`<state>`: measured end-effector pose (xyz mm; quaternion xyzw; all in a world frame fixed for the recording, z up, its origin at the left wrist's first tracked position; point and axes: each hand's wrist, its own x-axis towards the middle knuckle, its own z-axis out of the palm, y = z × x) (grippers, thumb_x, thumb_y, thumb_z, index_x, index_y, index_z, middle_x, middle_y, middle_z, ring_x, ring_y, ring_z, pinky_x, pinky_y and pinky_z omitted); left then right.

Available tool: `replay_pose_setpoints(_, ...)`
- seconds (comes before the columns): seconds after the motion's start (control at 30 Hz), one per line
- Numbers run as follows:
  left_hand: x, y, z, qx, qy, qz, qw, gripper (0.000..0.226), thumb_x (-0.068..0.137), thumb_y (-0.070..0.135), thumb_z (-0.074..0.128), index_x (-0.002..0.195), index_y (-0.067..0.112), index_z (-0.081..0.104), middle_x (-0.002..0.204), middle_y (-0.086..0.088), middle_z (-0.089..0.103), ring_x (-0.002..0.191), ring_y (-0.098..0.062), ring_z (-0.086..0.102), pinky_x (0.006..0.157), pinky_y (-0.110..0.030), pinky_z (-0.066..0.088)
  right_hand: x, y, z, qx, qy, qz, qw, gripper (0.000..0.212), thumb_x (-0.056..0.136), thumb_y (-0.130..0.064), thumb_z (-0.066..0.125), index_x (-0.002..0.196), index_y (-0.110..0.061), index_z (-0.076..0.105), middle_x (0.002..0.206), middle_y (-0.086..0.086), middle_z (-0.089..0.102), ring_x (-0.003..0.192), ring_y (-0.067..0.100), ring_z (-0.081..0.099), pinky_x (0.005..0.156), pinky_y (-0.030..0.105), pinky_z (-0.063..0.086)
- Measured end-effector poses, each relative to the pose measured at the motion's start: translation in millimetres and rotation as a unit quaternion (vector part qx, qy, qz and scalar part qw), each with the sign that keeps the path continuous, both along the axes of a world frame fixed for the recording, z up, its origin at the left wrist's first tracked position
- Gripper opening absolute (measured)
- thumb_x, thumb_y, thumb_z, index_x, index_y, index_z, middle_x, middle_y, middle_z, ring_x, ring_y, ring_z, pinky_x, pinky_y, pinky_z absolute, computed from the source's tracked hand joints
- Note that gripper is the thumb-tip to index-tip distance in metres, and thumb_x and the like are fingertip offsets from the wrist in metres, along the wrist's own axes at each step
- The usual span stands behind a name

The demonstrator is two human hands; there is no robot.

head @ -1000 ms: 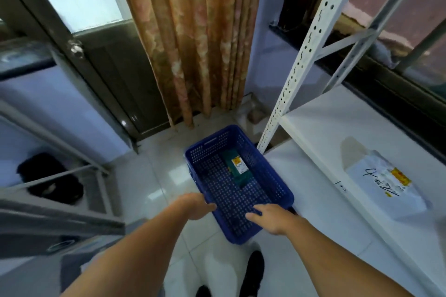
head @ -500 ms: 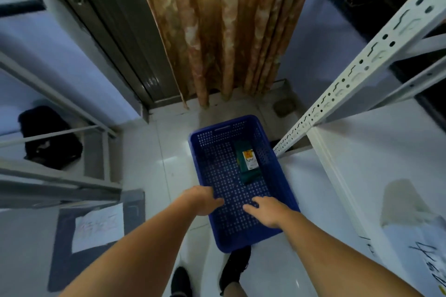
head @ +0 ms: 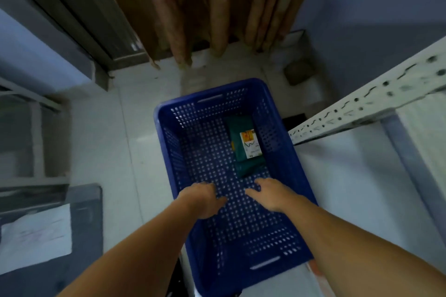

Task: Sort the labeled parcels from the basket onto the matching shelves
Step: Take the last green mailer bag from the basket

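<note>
Seemingly loose fingers (head: 251,192), both hands empty

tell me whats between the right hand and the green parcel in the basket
Nothing: the head view shows only bare perforated basket floor between the right hand and the green parcel.

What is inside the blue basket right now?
One green parcel with a label lies in the blue basket; both hands reach in. The forearms cover part of the floor.
</note>
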<state>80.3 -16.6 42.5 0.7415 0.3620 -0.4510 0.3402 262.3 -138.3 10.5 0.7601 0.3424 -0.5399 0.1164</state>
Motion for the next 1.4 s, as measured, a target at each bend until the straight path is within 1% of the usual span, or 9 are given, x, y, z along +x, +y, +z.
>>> replay_pose_setpoints(0.17, 5, 6, -114, 0.008, 0.008, -0.038, 0.999, 0.073, 0.099, 0.066, 0.035, 0.154, 0.019, 0.033, 0.156, -0.011, 0.039, 0.137, -0.033, 0.042, 0.11, -0.047, 0.04, 19, 20, -128, -0.004, -0.036, 0.005, 0.999, 0.091, 0.094, -0.073, 0.041, 0.162, -0.017, 0.017, 0.167, 0.011, 0.019, 0.146, 0.034, 0.033, 0.117, 0.048, 0.034)
replay_pose_setpoints(0.4, 7, 22, -227, 0.015, 0.043, -0.087, 0.995, 0.067, 0.101, 0.062, 0.032, 0.153, 0.02, 0.036, 0.153, -0.01, 0.042, 0.134, -0.033, 0.045, 0.109, -0.046, 0.041, 22, 44, -236, 0.006, -0.108, -0.027, 0.994, 0.102, 0.088, -0.076, 0.051, 0.162, -0.02, 0.009, 0.169, 0.008, 0.007, 0.152, 0.035, 0.018, 0.119, 0.051, 0.03)
replay_pose_setpoints(0.57, 7, 25, -265, 0.005, 0.056, -0.085, 0.995, 0.063, 0.103, 0.06, 0.03, 0.152, 0.022, 0.036, 0.151, -0.01, 0.043, 0.13, -0.034, 0.047, 0.106, -0.047, 0.043, 35, 70, -274, 0.051, -0.189, -0.107, 0.975, 0.124, 0.074, -0.077, 0.069, 0.161, -0.019, 0.001, 0.168, 0.01, -0.001, 0.151, 0.036, 0.015, 0.115, 0.053, 0.034)
replay_pose_setpoints(0.67, 1, 23, -283, 0.005, 0.064, -0.091, 0.994, 0.067, 0.101, 0.064, 0.026, 0.156, 0.024, 0.032, 0.158, -0.009, 0.034, 0.139, -0.036, 0.038, 0.112, -0.052, 0.037, 43, 87, -297, 0.063, -0.215, -0.134, 0.965, 0.134, 0.067, -0.078, 0.074, 0.16, -0.016, 0.001, 0.163, 0.014, 0.012, 0.147, 0.037, 0.024, 0.112, 0.052, 0.036)
replay_pose_setpoints(0.83, 1, 20, -276, 0.003, 0.054, -0.119, 0.991, 0.067, 0.102, 0.064, 0.025, 0.147, 0.017, 0.043, 0.149, -0.009, 0.045, 0.133, -0.035, 0.044, 0.109, -0.05, 0.04, 33, 104, -329, 0.076, -0.287, -0.153, 0.942, 0.136, 0.062, -0.073, 0.081, 0.157, -0.017, 0.003, 0.15, 0.018, 0.023, 0.134, 0.037, 0.033, 0.103, 0.048, 0.041)
replay_pose_setpoints(1.03, 5, 19, -263, 0.027, 0.051, -0.131, 0.99, 0.06, 0.104, 0.06, 0.027, 0.147, 0.02, 0.043, 0.149, -0.009, 0.044, 0.135, -0.034, 0.041, 0.107, -0.048, 0.041, 9, 78, -310, 0.065, -0.269, -0.141, 0.951, 0.124, 0.061, -0.065, 0.086, 0.151, -0.022, 0.011, 0.14, 0.016, 0.022, 0.124, 0.036, 0.03, 0.075, 0.041, 0.045)
replay_pose_setpoints(1.13, 5, 24, -247, 0.026, 0.053, -0.128, 0.99, 0.054, 0.105, 0.055, 0.029, 0.148, 0.026, 0.042, 0.149, -0.008, 0.043, 0.132, -0.035, 0.041, 0.105, -0.05, 0.043, -3, 58, -275, 0.074, -0.252, -0.091, 0.961, 0.121, 0.061, -0.066, 0.085, 0.149, -0.023, 0.013, 0.139, 0.015, 0.02, 0.125, 0.034, 0.028, 0.079, 0.038, 0.047)
replay_pose_setpoints(1.27, 8, 33, -195, 0.053, 0.024, -0.088, 0.994, 0.058, 0.102, 0.059, 0.032, 0.14, 0.018, 0.047, 0.14, -0.01, 0.05, 0.127, -0.032, 0.045, 0.102, -0.047, 0.044, -13, 46, -209, 0.117, -0.235, -0.05, 0.964, 0.125, 0.06, -0.065, 0.084, 0.152, -0.025, 0.01, 0.138, 0.011, 0.021, 0.121, 0.028, 0.028, 0.084, 0.031, 0.047)
replay_pose_setpoints(1.4, 12, 54, -125, 0.096, 0.005, -0.093, 0.991, 0.06, 0.101, 0.059, 0.033, 0.142, 0.017, 0.046, 0.143, -0.01, 0.048, 0.132, -0.032, 0.043, 0.103, -0.047, 0.042, -8, 55, -124, 0.175, -0.23, 0.004, 0.957, 0.125, 0.061, -0.063, 0.082, 0.155, -0.023, 0.009, 0.14, 0.01, 0.021, 0.121, 0.026, 0.028, 0.095, 0.033, 0.048)
